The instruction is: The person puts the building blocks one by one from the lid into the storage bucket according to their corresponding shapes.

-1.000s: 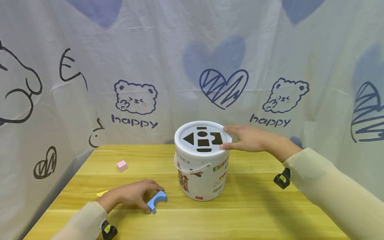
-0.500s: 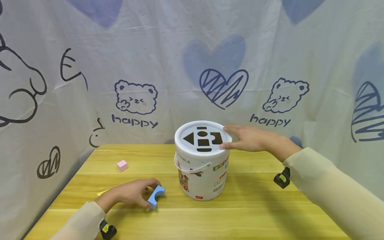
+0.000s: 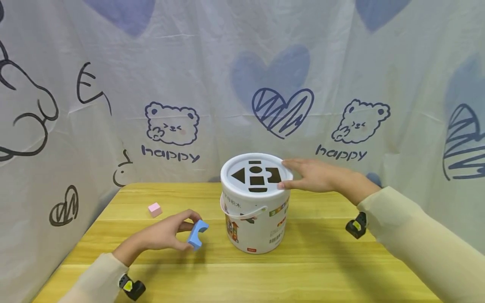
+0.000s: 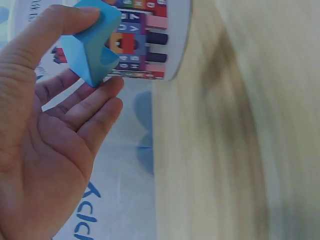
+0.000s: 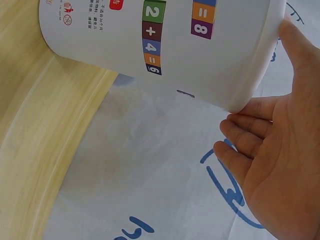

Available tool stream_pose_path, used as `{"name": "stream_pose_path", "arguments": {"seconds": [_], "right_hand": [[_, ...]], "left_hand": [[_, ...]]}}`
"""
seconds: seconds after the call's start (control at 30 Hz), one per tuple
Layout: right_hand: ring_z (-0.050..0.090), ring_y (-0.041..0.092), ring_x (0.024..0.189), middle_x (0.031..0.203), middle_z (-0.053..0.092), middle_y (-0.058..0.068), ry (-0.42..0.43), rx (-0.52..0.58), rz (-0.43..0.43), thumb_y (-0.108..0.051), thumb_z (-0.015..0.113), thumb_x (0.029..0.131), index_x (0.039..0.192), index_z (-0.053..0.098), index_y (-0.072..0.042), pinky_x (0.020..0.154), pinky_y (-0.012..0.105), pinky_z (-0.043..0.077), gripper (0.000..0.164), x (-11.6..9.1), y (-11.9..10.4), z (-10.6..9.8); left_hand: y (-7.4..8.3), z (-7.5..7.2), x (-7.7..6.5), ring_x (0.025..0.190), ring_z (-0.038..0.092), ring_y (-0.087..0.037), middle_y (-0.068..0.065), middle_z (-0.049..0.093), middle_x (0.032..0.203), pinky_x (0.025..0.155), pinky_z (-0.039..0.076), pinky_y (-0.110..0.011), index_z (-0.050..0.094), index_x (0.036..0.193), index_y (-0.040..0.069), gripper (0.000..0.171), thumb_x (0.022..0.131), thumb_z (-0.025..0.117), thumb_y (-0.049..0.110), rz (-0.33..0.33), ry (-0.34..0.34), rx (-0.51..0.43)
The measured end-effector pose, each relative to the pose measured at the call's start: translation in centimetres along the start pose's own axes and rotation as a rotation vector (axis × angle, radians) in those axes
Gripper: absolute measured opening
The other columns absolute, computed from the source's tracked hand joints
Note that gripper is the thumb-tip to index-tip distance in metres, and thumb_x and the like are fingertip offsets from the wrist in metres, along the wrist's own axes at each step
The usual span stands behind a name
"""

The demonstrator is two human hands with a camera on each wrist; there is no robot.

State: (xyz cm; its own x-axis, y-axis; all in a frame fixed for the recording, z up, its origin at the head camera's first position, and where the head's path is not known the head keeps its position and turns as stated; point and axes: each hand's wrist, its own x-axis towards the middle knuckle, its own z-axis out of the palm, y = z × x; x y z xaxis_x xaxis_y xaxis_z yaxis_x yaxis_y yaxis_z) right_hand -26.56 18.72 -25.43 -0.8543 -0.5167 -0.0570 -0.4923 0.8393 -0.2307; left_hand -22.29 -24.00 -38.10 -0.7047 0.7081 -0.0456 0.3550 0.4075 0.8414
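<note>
A blue arch-shaped block (image 3: 198, 234) is pinched between the thumb and fingers of my left hand (image 3: 166, 232); a shadow falls on the table below it. In the left wrist view the thumb lies over the blue block (image 4: 90, 45), with the other fingers behind and below. Right of it stands a white bucket (image 3: 255, 227) with printed sides. Its lid (image 3: 242, 189) has several dark cut-outs, including a triangle, a circle and a notched one. My right hand (image 3: 316, 174) rests on the right of the lid's rim, thumb and fingers spread and fairly straight.
A small pink block (image 3: 155, 209) lies on the wooden table (image 3: 182, 282) at the back left. The bucket's thin white handle (image 3: 242, 216) hangs down its front. A curtain (image 3: 227, 84) printed with hearts and bears hangs behind the table.
My left hand has raised the blue block off the table and turned it more upright. The yellow piece seen earlier by the left forearm is now hidden. The right hand and bucket have stayed still.
</note>
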Motion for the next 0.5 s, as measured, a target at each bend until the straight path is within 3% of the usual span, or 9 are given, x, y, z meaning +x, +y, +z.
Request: {"name": "stream_pose_path", "arguments": {"seconds": [0.23, 0.37, 0.5], "right_hand": [[0.031, 0.039, 0.14, 0.157, 0.03, 0.013, 0.003, -0.008, 0.002, -0.084, 0.045, 0.079, 0.155, 0.029, -0.011, 0.111, 0.061, 0.026, 0.106, 0.0, -0.1, 0.1], [0.031, 0.039, 0.14, 0.157, 0.03, 0.013, 0.004, -0.01, 0.003, -0.084, 0.044, 0.079, 0.155, 0.029, -0.011, 0.111, 0.061, 0.026, 0.106, 0.0, -0.1, 0.1], [0.032, 0.039, 0.139, 0.156, 0.031, 0.014, 0.006, -0.011, -0.005, -0.083, 0.045, 0.08, 0.154, 0.029, -0.009, 0.112, 0.06, 0.026, 0.106, -0.1, -0.1, 0.0]], "left_hand": [[1.8, -0.9, -0.2, 0.126, 0.052, -0.031, -0.013, 0.052, 0.131, 0.108, 0.04, -0.038, 0.044, 0.137, 0.001, 0.065, 0.084, 0.078, 0.016, 0.087, 0.045, 0.03], [2.9, -1.5, 0.0, 0.126, 0.049, -0.04, -0.015, 0.048, 0.13, 0.107, 0.041, -0.041, 0.044, 0.139, 0.0, 0.065, 0.085, 0.077, 0.017, 0.119, 0.074, 0.064], [4.4, -2.2, 0.2, 0.122, 0.051, -0.036, -0.013, 0.044, 0.129, 0.105, 0.043, -0.039, 0.047, 0.141, 0.003, 0.064, 0.086, 0.076, 0.017, 0.124, 0.099, 0.09]]}}
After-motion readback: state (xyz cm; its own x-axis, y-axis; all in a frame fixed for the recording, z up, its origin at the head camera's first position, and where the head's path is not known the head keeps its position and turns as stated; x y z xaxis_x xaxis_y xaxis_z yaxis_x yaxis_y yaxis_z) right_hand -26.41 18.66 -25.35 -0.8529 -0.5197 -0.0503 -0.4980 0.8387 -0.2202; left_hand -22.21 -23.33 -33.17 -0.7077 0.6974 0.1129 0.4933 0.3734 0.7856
